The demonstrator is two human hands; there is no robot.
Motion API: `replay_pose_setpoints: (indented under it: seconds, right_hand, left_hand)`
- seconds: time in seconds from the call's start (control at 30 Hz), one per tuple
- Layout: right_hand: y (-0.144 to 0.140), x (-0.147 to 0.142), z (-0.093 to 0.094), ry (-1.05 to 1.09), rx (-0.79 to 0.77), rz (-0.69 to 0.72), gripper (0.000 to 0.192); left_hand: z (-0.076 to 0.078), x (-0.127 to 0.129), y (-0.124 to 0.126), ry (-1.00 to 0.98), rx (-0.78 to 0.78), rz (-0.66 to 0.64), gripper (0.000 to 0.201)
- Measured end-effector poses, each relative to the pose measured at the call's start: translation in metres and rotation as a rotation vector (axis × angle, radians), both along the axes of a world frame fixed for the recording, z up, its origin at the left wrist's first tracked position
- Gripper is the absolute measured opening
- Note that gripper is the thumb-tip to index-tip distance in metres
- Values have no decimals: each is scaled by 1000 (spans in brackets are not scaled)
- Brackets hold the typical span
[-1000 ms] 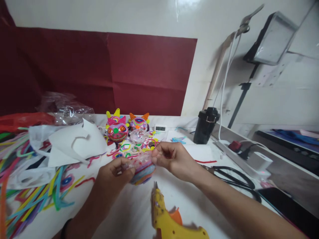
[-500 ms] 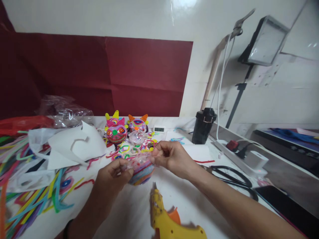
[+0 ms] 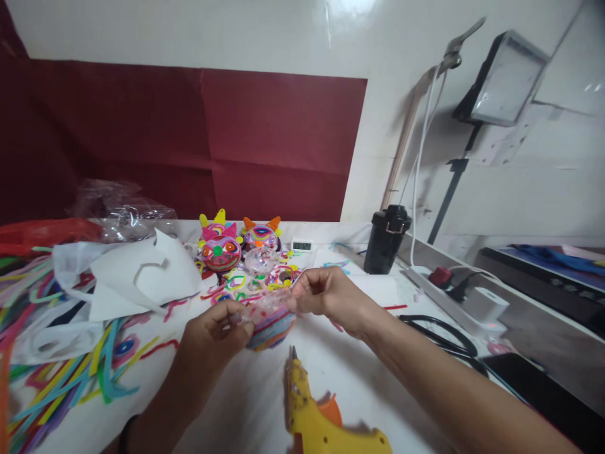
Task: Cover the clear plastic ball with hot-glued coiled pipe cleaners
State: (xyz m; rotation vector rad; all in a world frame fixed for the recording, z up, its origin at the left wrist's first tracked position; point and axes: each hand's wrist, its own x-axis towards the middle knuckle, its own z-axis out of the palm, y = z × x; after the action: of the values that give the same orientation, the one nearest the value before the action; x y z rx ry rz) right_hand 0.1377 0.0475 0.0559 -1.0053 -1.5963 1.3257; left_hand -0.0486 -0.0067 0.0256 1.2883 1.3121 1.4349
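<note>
The left hand (image 3: pixel 212 334) and the right hand (image 3: pixel 328 295) hold a striped ball (image 3: pixel 271 332) between them, raised over the counter (image 3: pixel 236 403) just beyond the nozzle of a yellow glue gun (image 3: pixel 309 407). The ball's lower part shows slanting bands of blue, purple and orange; its upper part looks clear, with red specks. The left fingers pinch its left edge, thumb against forefinger, and the right thumb and fingertips press together at its upper right edge.

Compared with half a second ago, the grip is nearly the same, with the right hand slightly farther right. The right forearm now covers the pivot of the scissors (image 3: pixel 439 334), which showed before, leaving mainly their black handles in sight. A short red piece (image 3: pixel 337 326) now shows just under the right hand. The glue gun lies in the same place, its orange trigger toward the right.

Behind the hands, the pink-eared ball (image 3: pixel 221 254), the orange-eared ball (image 3: pixel 261 237) and a clear ball (image 3: pixel 261 260) stay as they were, near a small clock (image 3: pixel 301 245).
</note>
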Motion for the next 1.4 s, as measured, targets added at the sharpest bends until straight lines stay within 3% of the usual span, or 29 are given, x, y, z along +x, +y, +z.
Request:
replay_pose_setpoints:
  seconds: [0.27,0.6,0.77,0.93,1.4]
  right_hand:
    - [3,7,-2,40,-41,61,25]
    - [2,10,4,29,-47,34,52]
    - [4,17,3,-151,41,95,41]
    - [9,18,1,-187,-1,199,27]
    - [16,21,-11,-116,17,309,33]
  left_hand:
    - [-6,-7,4,-8,-2,-62,12]
    - [-12,-12,7,9,15,-124,15]
    - [-9,-6,3,-31,-35,-96,12]
    - [-5,-4,1,-20,-19,-127,13]
    - [-18,-10,6,-32,-71,-261,16]
